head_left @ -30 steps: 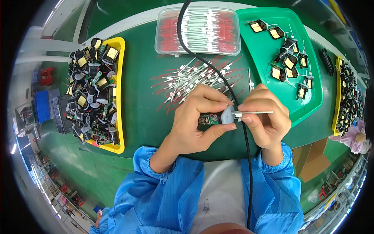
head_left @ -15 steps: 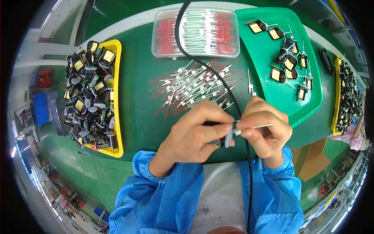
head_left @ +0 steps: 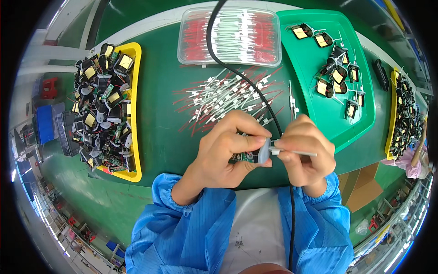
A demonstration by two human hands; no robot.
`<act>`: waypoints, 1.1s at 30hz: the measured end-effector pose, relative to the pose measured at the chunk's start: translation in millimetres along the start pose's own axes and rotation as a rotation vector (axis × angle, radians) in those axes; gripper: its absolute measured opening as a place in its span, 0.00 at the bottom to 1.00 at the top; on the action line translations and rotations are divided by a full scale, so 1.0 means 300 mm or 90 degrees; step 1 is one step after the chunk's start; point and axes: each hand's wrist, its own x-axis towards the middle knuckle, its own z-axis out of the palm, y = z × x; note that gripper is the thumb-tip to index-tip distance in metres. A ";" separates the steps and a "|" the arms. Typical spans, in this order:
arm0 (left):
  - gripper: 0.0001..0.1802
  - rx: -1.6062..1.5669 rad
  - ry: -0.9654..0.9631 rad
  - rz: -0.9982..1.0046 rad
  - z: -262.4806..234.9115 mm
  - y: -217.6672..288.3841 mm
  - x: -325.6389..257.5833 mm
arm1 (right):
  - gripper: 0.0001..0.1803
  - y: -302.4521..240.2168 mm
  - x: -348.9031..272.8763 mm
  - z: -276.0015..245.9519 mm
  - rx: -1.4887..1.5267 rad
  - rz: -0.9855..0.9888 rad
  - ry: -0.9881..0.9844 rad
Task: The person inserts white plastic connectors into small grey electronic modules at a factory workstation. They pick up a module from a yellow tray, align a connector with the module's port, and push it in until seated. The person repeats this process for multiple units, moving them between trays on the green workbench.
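My left hand is closed around a small black electronic module with a rounded grey end and a green circuit board. Its grey end points toward my right hand. Between the thumb and fingers of that hand is a white wire lead with a small white connector. The connector's tip meets or nearly meets the grey end; exact contact is hidden by the fingers. Just beyond both hands lies a loose pile of red and white wire leads. A few more leads lie beside the green tray.
A clear plastic box full of leads stands at the back. The green tray at right holds several modules with leads. Yellow bins of modules flank the table. A black cable hangs across the work area. Another person is at far right.
The module has turned in my left hand, showing more of its grey end and circuit board. My right hand has shifted slightly left with the wire lead.
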 end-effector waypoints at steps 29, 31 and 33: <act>0.19 -0.131 0.044 -0.223 0.042 0.001 -0.023 | 0.03 0.054 -0.037 0.021 0.089 0.149 0.081; 0.19 -0.099 0.006 -0.195 0.032 -0.006 -0.021 | 0.03 0.047 -0.036 0.020 0.102 0.168 0.078; 0.19 -0.149 0.040 -0.233 0.043 0.003 -0.023 | 0.03 0.044 -0.033 0.022 0.097 0.158 0.079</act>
